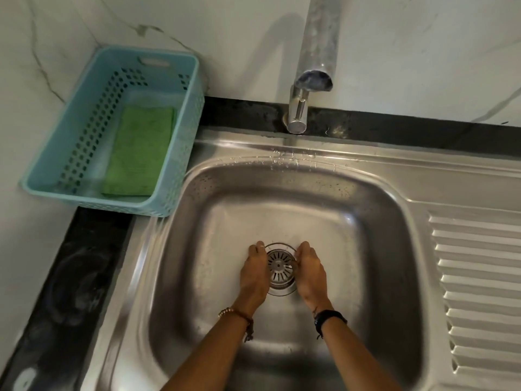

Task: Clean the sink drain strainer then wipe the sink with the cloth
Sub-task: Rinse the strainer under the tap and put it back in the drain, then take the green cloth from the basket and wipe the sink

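A round metal drain strainer [279,267] with radial slots sits in the drain at the bottom of the steel sink [214,210]. My left hand [253,273] lies against its left edge and my right hand [310,273] against its right edge. Fingers of both hands curl at the strainer's rim; the fingertips are partly hidden. A green cloth [139,150] lies flat inside a light blue plastic basket [186,153] on the counter at the back left.
A chrome tap [315,60] reaches out over the sink from the back wall. A ribbed draining board [479,277] runs along the right side. Dark counter [70,292] borders the sink on the left and back. Water drops sit on the sink's rear rim.
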The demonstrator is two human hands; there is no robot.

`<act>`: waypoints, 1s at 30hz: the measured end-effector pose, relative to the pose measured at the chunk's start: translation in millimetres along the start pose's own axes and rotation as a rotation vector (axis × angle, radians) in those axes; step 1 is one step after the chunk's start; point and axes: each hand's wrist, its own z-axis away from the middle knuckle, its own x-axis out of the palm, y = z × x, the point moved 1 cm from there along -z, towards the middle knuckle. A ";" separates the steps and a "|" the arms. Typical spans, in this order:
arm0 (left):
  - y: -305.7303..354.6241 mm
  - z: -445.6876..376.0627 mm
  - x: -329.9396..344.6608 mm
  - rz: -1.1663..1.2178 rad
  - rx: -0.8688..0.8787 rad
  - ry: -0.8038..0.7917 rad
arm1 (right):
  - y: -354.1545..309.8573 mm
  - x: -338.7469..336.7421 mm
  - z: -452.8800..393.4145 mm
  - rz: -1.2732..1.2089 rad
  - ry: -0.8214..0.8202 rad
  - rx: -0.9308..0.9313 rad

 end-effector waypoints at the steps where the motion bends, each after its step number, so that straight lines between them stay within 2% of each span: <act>1: 0.4 1.5 1.3 0.004 0.002 0.001 | -0.6 0.9 -0.1 0.011 -0.005 0.005; 5: -2.2 3.2 -2.3 0.025 -0.005 -0.001 | -3.2 -0.5 0.2 0.038 -0.044 0.027; 9: -2.1 8.4 -21.1 0.179 -0.015 -0.004 | -12.9 -13.1 5.1 0.009 -0.024 0.048; 13: 4.7 29.4 -46.6 0.400 0.091 0.179 | -34.2 -26.7 24.0 -0.101 0.122 -0.092; 15: 6.2 40.7 -54.8 0.408 0.162 0.224 | -44.4 -29.2 33.2 -0.107 0.170 -0.199; 16: 7.3 45.5 -57.5 0.326 0.184 0.169 | -50.4 -28.5 37.6 -0.042 0.094 -0.220; 18: 6.1 53.0 -55.5 0.057 0.140 -0.047 | -56.1 -20.0 45.0 0.137 -0.199 -0.123; 19: 5.6 56.9 -56.4 -0.010 0.110 -0.115 | -58.9 -17.9 49.0 0.177 -0.282 -0.082; 20: 6.3 59.5 -59.2 -0.025 0.098 -0.119 | -62.3 -18.4 51.1 0.186 -0.272 -0.085; 23: 9.3 74.2 -95.1 0.006 0.134 0.037 | -93.9 -40.9 59.4 0.189 -0.142 -0.176; 25: 8.9 88.8 -127.2 0.134 0.171 0.156 | -123.8 -62.3 64.8 0.118 -0.068 -0.247; 28: 6.4 109.6 -187.8 0.346 0.315 0.510 | -187.1 -100.9 73.3 -0.119 0.098 -0.447; 30: 0.2 111.9 -225.6 0.312 0.413 0.748 | -231.1 -118.2 73.7 -0.223 0.194 -0.616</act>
